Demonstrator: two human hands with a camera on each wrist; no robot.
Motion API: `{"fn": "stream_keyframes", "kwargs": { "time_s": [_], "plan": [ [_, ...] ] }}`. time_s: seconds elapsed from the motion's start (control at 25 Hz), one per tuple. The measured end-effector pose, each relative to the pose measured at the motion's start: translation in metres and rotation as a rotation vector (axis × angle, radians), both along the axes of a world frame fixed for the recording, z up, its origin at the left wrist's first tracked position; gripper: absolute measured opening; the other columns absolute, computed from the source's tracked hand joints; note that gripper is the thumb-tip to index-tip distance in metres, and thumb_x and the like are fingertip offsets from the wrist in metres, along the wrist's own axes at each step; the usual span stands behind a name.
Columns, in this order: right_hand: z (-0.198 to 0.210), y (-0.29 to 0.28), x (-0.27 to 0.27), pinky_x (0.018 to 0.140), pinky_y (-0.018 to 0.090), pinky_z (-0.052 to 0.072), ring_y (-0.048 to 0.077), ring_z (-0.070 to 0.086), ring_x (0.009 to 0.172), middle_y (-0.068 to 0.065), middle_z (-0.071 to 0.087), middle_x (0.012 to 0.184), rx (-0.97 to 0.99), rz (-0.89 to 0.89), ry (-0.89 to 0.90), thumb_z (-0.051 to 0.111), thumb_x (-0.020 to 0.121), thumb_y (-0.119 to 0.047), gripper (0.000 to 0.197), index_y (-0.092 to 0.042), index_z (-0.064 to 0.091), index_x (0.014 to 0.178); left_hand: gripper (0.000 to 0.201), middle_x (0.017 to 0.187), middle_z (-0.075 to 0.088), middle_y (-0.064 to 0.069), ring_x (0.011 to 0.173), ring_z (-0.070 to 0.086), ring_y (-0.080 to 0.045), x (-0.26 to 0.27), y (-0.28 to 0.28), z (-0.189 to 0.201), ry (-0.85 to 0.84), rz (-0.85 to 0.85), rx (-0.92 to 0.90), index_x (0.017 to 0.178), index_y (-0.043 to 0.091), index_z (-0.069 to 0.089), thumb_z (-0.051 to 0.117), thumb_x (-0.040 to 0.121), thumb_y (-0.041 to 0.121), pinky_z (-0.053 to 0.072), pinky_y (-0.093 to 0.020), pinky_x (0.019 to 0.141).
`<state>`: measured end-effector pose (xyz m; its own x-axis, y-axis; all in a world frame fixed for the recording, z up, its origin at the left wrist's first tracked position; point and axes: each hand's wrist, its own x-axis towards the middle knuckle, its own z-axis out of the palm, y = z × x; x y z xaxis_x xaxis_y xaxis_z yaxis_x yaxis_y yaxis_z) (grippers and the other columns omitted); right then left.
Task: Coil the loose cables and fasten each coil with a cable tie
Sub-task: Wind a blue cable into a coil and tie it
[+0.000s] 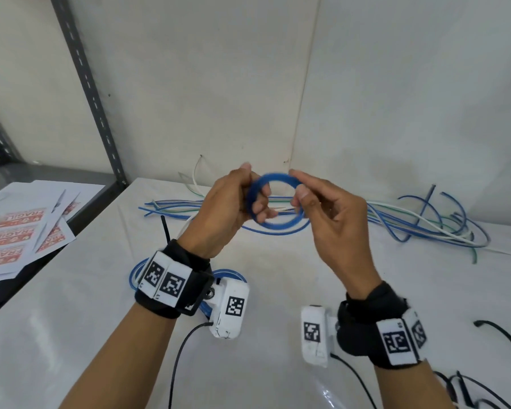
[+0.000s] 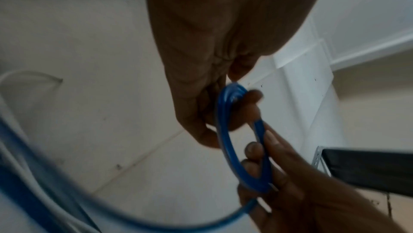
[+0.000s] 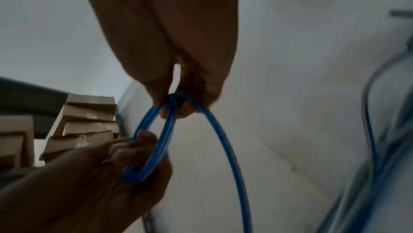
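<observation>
a small blue cable coil is held in the air above the counter, between the two hands. the left hand is closed around the coil's left side, with fingers curled through the ring and the thumb raised above it. the right hand pinches the coil's right side between thumb and forefinger, the remaining fingers being loosely bent. in the left wrist view the coil is seen edge-on, several turns lying together, with fingertips of the other hand pressed on it. in the right wrist view the coil is seen with a free length of the same blue cable looping down from the pinch. that tail is seen in the head view curving beneath the coil toward the counter. behind the hands, a bundle of loose cables, blue, white and green, lies along the counter's far edge. a finished blue coil lies on the counter, partly hidden by the left wrist, with a black cable tie rising from behind that wrist. printed sheets lie on a grey shelf to the left. black leads lie at the counter's right.
</observation>
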<state>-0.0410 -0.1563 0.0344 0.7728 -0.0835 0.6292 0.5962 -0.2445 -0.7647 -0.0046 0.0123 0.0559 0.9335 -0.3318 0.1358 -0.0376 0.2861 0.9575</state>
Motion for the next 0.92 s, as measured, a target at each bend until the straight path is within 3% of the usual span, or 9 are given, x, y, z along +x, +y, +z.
{"fn": "stream_keyframes", "kwargs": {
  "time_s": [0.12, 0.2, 0.28, 0.4, 0.56, 0.64, 0.76, 0.84, 0.92],
  "plan": [
    [0.002, -0.012, -0.002, 0.077, 0.038, 0.054, 0.014, 0.067, 0.089, -0.009, 0.072, 0.097, -0.283, 0.028, 0.037, 0.059, 0.102, -0.013, 0.026, -0.024, 0.073, 0.12, 0.05, 0.053, 0.034, 0.007, 0.048, 0.036, -0.014, -0.007, -0.006, -0.005, -0.094, -0.093, 0.265, 0.073, 0.01, 0.051, 0.031, 0.111, 0.037, 0.055, -0.034, 0.07],
    [0.002, -0.009, -0.003, 0.074, 0.028, 0.055, 0.011, 0.07, 0.089, -0.008, 0.074, 0.097, -0.215, 0.025, 0.069, 0.06, 0.101, -0.012, 0.025, -0.021, 0.073, 0.122, 0.047, 0.057, 0.03, 0.013, 0.052, 0.031, -0.011, -0.01, -0.01, -0.007, -0.179, -0.042, 0.28, 0.071, 0.015, 0.044, 0.032, 0.109, 0.04, 0.049, -0.031, 0.065],
    [0.002, -0.006, -0.003, 0.065, 0.021, 0.053, 0.01, 0.072, 0.084, -0.003, 0.076, 0.092, -0.043, -0.022, 0.079, 0.062, 0.1, -0.013, 0.024, -0.018, 0.072, 0.122, 0.046, 0.059, 0.025, 0.01, 0.054, 0.026, -0.013, -0.007, -0.008, -0.006, -0.194, 0.052, 0.141, 0.07, 0.018, 0.038, 0.032, 0.109, 0.042, 0.043, -0.03, 0.06],
    [-0.001, 0.007, -0.005, 0.052, 0.024, 0.053, 0.018, 0.075, 0.083, 0.003, 0.077, 0.092, 0.109, -0.048, 0.057, 0.064, 0.099, -0.014, 0.024, -0.016, 0.072, 0.121, 0.047, 0.064, 0.013, 0.003, 0.052, 0.018, -0.013, -0.002, -0.003, 0.001, -0.108, 0.15, -0.119, 0.07, 0.019, 0.033, 0.029, 0.109, 0.045, 0.038, -0.025, 0.054],
    [-0.008, 0.033, -0.01, 0.051, 0.023, 0.055, 0.02, 0.074, 0.09, 0.007, 0.077, 0.103, 0.251, -0.035, 0.061, 0.065, 0.096, -0.018, 0.028, -0.017, 0.069, 0.124, 0.047, 0.063, 0.012, 0.002, 0.05, 0.017, -0.012, -0.007, -0.012, -0.001, -0.071, 0.22, -0.283, 0.07, 0.018, 0.032, 0.026, 0.109, 0.044, 0.036, -0.025, 0.051],
    [-0.005, 0.03, -0.009, 0.051, 0.023, 0.054, 0.019, 0.073, 0.087, 0.005, 0.077, 0.098, 0.25, -0.048, 0.038, 0.065, 0.097, -0.016, 0.027, -0.015, 0.07, 0.124, 0.048, 0.057, 0.018, 0.005, 0.049, 0.02, -0.011, -0.007, -0.015, -0.004, -0.04, 0.183, -0.314, 0.071, 0.016, 0.037, 0.027, 0.11, 0.043, 0.04, -0.027, 0.055],
    [0.003, 0.004, -0.006, 0.052, 0.023, 0.051, 0.013, 0.069, 0.076, -0.001, 0.076, 0.088, 0.128, -0.03, 0.041, 0.063, 0.099, -0.014, 0.022, -0.018, 0.072, 0.12, 0.05, 0.052, 0.03, 0.002, 0.046, 0.034, -0.016, -0.003, -0.009, -0.002, 0.019, 0.055, -0.166, 0.073, 0.009, 0.05, 0.032, 0.11, 0.037, 0.053, -0.034, 0.066],
    [0.009, -0.013, -0.007, 0.057, 0.018, 0.048, 0.009, 0.065, 0.071, -0.007, 0.074, 0.086, -0.06, 0.015, 0.081, 0.064, 0.099, -0.016, 0.02, -0.018, 0.075, 0.116, 0.048, 0.054, 0.033, 0.001, 0.048, 0.037, -0.016, -0.004, -0.006, -0.005, -0.068, -0.018, 0.103, 0.074, 0.007, 0.053, 0.038, 0.109, 0.036, 0.057, -0.036, 0.074],
    [0.011, -0.02, -0.009, 0.058, 0.016, 0.048, 0.01, 0.066, 0.072, -0.008, 0.074, 0.086, -0.175, 0.053, 0.136, 0.064, 0.099, -0.016, 0.021, -0.019, 0.076, 0.116, 0.045, 0.059, 0.031, 0.004, 0.051, 0.033, -0.013, -0.009, -0.007, -0.008, -0.179, -0.043, 0.259, 0.071, 0.013, 0.051, 0.04, 0.108, 0.038, 0.056, -0.035, 0.072]
  ]
}}
